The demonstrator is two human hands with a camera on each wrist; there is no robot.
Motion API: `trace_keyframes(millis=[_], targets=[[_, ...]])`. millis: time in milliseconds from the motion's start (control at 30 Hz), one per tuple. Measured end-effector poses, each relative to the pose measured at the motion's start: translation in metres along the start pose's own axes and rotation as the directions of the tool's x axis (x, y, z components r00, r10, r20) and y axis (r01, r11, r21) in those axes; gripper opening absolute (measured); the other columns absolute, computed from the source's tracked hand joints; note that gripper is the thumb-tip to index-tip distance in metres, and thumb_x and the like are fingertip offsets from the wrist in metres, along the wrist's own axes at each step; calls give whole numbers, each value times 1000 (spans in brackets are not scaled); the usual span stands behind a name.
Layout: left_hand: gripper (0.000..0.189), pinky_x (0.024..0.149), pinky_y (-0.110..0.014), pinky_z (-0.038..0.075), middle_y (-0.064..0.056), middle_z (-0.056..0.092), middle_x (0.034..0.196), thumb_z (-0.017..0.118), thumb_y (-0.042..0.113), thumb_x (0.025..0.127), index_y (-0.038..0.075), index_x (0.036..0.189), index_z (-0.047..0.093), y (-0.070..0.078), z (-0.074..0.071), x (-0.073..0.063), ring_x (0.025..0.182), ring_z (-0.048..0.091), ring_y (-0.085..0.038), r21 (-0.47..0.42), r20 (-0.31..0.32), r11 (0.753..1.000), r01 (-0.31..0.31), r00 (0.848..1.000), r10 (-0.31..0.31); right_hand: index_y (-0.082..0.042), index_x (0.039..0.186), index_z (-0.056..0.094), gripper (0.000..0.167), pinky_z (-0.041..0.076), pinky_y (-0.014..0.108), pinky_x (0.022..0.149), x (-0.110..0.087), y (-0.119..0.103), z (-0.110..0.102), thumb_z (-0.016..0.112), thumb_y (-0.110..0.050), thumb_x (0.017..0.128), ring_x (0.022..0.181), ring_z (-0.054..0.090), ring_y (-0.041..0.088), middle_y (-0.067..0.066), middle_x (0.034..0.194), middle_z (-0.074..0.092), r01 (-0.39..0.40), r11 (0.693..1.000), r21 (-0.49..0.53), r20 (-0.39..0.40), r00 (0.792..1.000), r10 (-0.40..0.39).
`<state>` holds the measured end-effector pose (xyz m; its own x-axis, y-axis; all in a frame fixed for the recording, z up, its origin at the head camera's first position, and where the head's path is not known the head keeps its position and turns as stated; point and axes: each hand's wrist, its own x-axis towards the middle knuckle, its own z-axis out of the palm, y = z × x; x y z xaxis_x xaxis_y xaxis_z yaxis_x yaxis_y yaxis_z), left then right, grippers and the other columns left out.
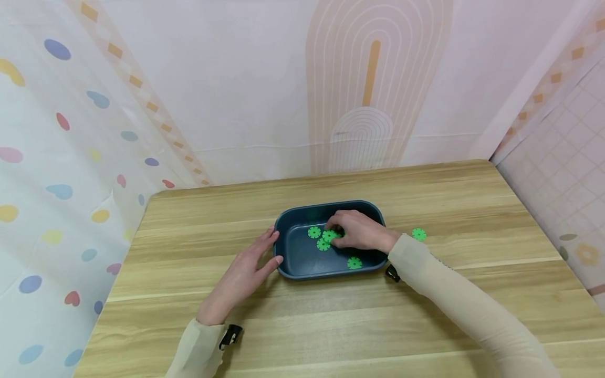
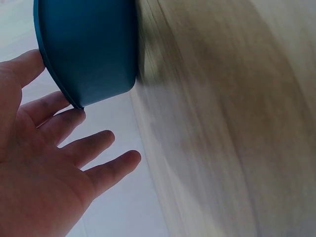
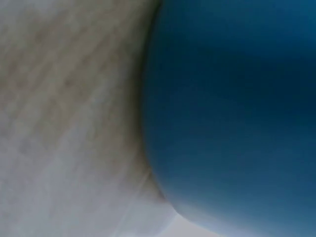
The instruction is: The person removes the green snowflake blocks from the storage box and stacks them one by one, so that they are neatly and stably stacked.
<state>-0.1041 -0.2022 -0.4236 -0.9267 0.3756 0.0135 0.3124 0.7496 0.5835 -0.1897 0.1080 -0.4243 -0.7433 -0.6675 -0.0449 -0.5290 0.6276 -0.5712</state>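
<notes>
A dark blue rectangular bin [image 1: 302,268] with rounded corners sits on the table, holding several flat green notched discs [image 1: 354,263]. My left hand [image 1: 243,275] is at the bin's left end, fingers extended and spread. In the left wrist view, the thumb and some fingertips of the left hand [image 2: 44,158] touch the bin's rim [image 2: 81,105]. My right hand [image 1: 361,231] reaches over the right end into the bin, its bent fingers and thumb around a cluster of green discs [image 1: 323,244]. Whether it pinches one is unclear. The right wrist view shows only the bin's outer wall [image 3: 232,123] and table.
One green disc [image 1: 418,234] lies on the wooden table [image 1: 331,320] to the right of the bin, near the right sleeve. A patterned curtain [image 1: 246,94] hangs behind the table's back edge and along its sides.
</notes>
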Motion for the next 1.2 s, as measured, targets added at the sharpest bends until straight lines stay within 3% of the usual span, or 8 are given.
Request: trace_keyframes(millis=[467, 733, 1200], targets=[[64, 117, -59, 34, -6, 28, 169, 59, 40, 107, 11, 160, 40, -2, 2, 0, 151, 34, -35, 2, -8, 1000, -4, 1000, 4, -8, 125, 74, 33, 54, 33, 86, -4, -7, -5, 75, -21, 94, 98, 61, 14, 3, 117, 67, 26, 1000, -6, -64, 998, -26], [63, 118, -58, 33, -7, 28, 169, 59, 39, 107, 12, 161, 39, -2, 1, 0, 151, 33, -34, -7, 5, 1000, 7, 1000, -7, -11, 122, 74, 30, 53, 33, 83, -11, -10, -11, 77, -20, 94, 96, 63, 22, 2, 116, 68, 43, 999, 8, -110, 993, -42], [64, 118, -58, 34, -7, 28, 169, 58, 41, 107, 12, 161, 39, -1, 0, 1, 151, 34, -35, -12, 7, 1000, 4, 1000, -4, -7, 123, 72, 32, 53, 44, 96, -25, -12, -24, 77, -19, 93, 107, 63, 29, 5, 119, 68, 29, 997, 68, -177, 984, -16]])
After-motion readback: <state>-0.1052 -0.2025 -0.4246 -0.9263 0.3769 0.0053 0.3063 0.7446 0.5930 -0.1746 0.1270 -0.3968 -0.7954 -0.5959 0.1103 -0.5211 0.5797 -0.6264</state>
